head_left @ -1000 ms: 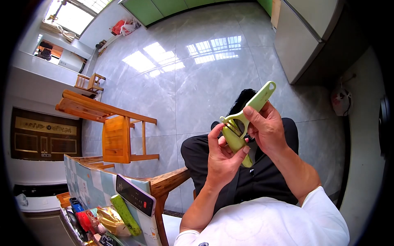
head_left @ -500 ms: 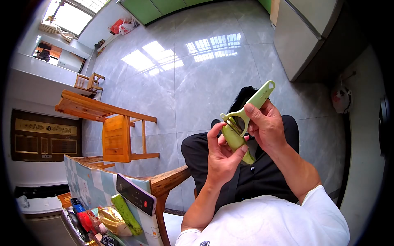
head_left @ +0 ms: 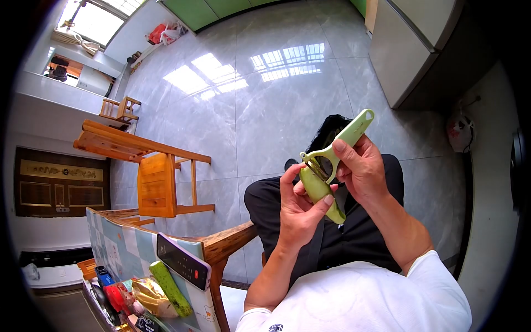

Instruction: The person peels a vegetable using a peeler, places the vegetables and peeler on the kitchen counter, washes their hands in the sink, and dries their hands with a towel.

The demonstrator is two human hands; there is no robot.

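Observation:
My left hand [head_left: 303,213] is wrapped round a green cucumber-like vegetable [head_left: 316,188], with pale peeled flesh at its near end. In my right hand [head_left: 362,171] is a light green peeler [head_left: 357,128], its handle pointing up and away to the right. The peeler's blade sits at the far end of the vegetable, close to my left fingertips; whether it touches the skin, I cannot tell. Both hands are above my lap. Behind the peeler, a black plastic bag [head_left: 327,130] is partly hidden.
To the left, a table [head_left: 130,243] with a checked cloth holds a phone [head_left: 182,261], another long green vegetable [head_left: 170,289], a yellowish bag [head_left: 150,297] and several small items. Beyond it stands a wooden chair [head_left: 157,185]. A tall cabinet [head_left: 406,52] is at the far right.
The peeler has shifted slightly up and right along with my right hand, its head now nearer the far tip of the vegetable. My left hand has hardly moved.

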